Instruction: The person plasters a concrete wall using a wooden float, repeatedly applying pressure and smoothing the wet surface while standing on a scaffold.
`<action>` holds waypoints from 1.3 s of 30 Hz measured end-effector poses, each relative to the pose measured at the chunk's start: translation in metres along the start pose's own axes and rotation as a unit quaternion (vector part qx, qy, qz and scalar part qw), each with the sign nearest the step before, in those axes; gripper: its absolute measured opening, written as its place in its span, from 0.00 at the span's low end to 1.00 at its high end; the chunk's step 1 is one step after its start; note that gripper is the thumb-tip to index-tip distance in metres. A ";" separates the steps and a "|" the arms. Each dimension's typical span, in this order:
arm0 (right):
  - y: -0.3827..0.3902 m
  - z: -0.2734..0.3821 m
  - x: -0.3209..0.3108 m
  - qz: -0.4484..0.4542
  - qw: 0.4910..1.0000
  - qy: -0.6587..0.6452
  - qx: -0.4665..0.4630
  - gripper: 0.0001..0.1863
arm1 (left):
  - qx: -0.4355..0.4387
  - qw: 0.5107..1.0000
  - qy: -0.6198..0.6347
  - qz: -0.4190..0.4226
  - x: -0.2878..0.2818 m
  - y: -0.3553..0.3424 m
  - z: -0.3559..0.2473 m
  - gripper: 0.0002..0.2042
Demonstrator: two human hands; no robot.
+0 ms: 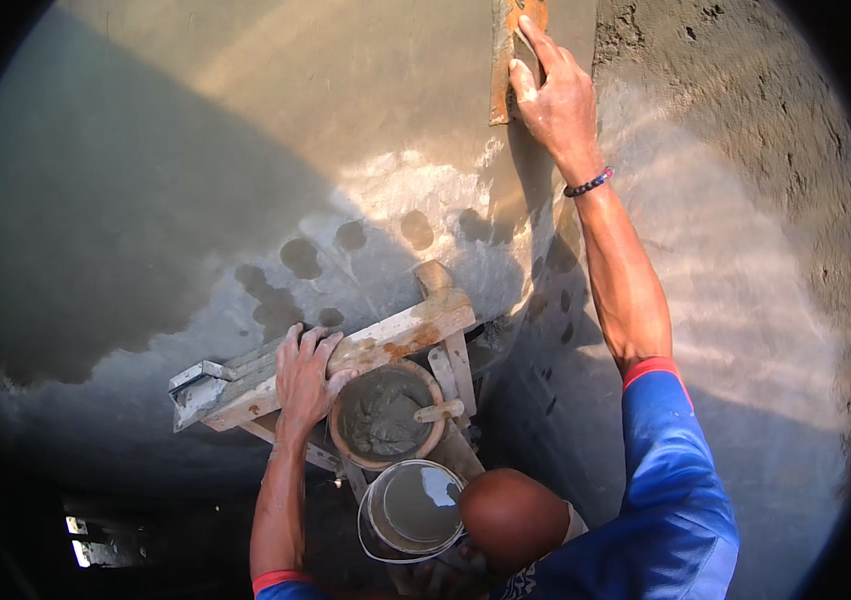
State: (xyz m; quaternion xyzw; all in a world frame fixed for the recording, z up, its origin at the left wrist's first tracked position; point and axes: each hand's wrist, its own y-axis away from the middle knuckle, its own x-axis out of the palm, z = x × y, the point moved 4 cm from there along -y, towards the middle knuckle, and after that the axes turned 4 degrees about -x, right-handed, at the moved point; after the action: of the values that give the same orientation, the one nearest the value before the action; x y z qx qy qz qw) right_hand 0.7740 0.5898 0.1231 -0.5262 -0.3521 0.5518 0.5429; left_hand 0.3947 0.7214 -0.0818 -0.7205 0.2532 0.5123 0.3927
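At the lower edge of the frame, white markings show on the blue garment with red sleeve edges (pixel 671 455); they are cut off and too small to tell whether they are letters. The long, flat strip of tan and rusty-orange wood (pixel 502 88) is at the upper edge, right of centre, in front of the smooth grey-brown plastered wall (pixel 246 130); its long axis runs nearly upright in the frame, its squared lower end points down, and its upper end leaves the picture. The right hand (pixel 558 95), with a dark beaded bracelet (pixel 589 184) at the wrist, has its grip closed on the strip, index finger and thumb against it, the other fingers mostly hidden. The left hand (pixel 308 372), left of the lower centre, lies on a pale, mortar-smeared wooden beam (pixel 391 338), its grip loosely spread, fingers over the top and thumb out to the right. The beam slants from lower left up to the right, and a grey metal tool with a flat blade (pixel 198 388) lies at its left end. Just below the beam, a round terracotta-coloured bowl (pixel 374 463) holds wet grey mortar (pixel 384 412), with a short, rounded wooden handle (pixel 439 411) across its right rim. Beneath the bowl in the frame, a round, pale-rimmed bucket (pixel 376 520) with a thin wire handle contains greyish liquid.
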 end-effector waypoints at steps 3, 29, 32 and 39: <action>0.095 -0.002 0.031 -0.010 0.998 -0.058 -0.038 0.29 | 0.012 1.000 0.005 -0.017 0.002 -0.004 -0.003 0.31; 0.149 -0.030 -0.022 0.105 0.989 -0.074 0.069 0.24 | 0.005 1.000 0.012 -0.023 -0.004 0.003 0.004 0.31; -0.014 -0.025 -0.056 -0.013 0.999 -0.029 -0.017 0.25 | 0.010 1.000 0.017 -0.023 -0.002 0.001 0.001 0.31; -0.022 -0.048 -0.009 0.008 1.000 -0.003 -0.011 0.25 | -0.005 1.000 0.019 -0.019 -0.002 0.006 -0.001 0.31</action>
State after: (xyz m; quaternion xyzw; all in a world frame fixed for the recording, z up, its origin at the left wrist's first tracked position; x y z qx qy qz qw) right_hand 0.8240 0.5760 0.1368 -0.5334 -0.3552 0.5537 0.5317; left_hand 0.3899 0.7176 -0.0814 -0.7368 0.2440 0.4923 0.3941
